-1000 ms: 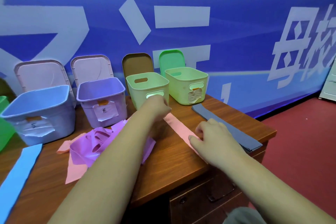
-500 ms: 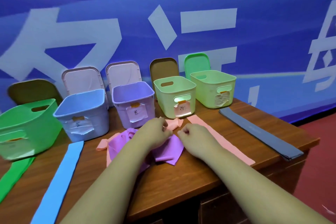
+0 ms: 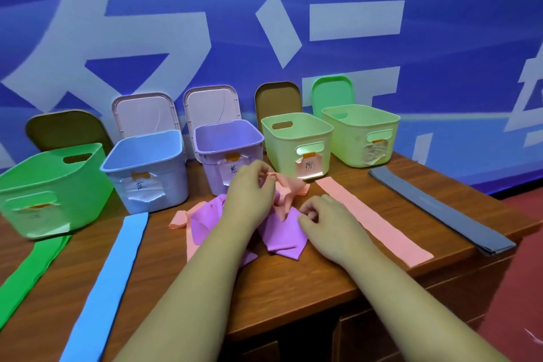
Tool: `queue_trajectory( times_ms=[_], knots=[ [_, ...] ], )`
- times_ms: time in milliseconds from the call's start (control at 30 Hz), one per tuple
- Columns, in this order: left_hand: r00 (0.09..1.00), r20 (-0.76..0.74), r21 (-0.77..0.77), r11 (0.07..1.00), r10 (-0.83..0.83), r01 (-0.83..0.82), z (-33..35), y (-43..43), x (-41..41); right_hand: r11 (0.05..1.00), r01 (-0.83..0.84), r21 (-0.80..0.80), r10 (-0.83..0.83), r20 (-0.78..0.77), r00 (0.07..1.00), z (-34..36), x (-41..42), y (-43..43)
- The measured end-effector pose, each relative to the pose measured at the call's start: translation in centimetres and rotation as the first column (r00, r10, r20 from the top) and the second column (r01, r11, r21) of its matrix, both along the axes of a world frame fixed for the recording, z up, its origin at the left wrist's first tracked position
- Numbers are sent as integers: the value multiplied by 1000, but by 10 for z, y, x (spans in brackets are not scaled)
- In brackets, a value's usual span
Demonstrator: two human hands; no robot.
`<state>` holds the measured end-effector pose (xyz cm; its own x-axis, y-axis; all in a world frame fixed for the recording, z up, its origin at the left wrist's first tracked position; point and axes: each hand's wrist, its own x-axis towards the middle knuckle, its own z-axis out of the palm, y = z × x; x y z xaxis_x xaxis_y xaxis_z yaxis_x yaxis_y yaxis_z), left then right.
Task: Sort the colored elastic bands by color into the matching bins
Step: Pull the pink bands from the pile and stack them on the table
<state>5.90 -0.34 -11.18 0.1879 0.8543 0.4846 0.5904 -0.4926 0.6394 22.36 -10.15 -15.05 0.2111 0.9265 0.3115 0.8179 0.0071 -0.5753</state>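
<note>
Left hand (image 3: 249, 196) is up a bit higher vs 0.5 s ago, and lifts the crumpled pink band (image 3: 291, 187) w/ a pinch, mid frame, just in front of the purple bin (image 3: 212, 175). Right hand (image 3: 326, 220) rests curled on the purple band (image 3: 282, 236) low beside it; can't tell if it grips. Hands are near, not touching.
</note>
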Motion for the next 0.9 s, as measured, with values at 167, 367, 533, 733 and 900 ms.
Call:
queue_trajectory(
  times_ms=[167, 367, 533, 733, 900],
  knots=[
    [960, 260, -60, 990, -108, 128, 12, -15, -2, 1000, 13, 19, -11, -103, 995, -2, 4, 0],
    [833, 450, -166, 886, -322, 432, 15, -25, 5, 990, -10, 144, 52, -288, 956, 1, 3, -2],
    [804, 546, -274, 856, -236, 438, 9, -21, 10, 975, -44, 217, 123, -363, 923, 3, 0, -4],
    [715, 687, -372, 786, -124, 494, 11, -19, 10, 968, -88, 236, 170, -354, 920, 4, 1, -6],
    [688, 712, -373, 755, -139, 539, 12, -22, 10, 961, -127, 244, 197, -288, 937, 5, 1, -6]
  ],
)
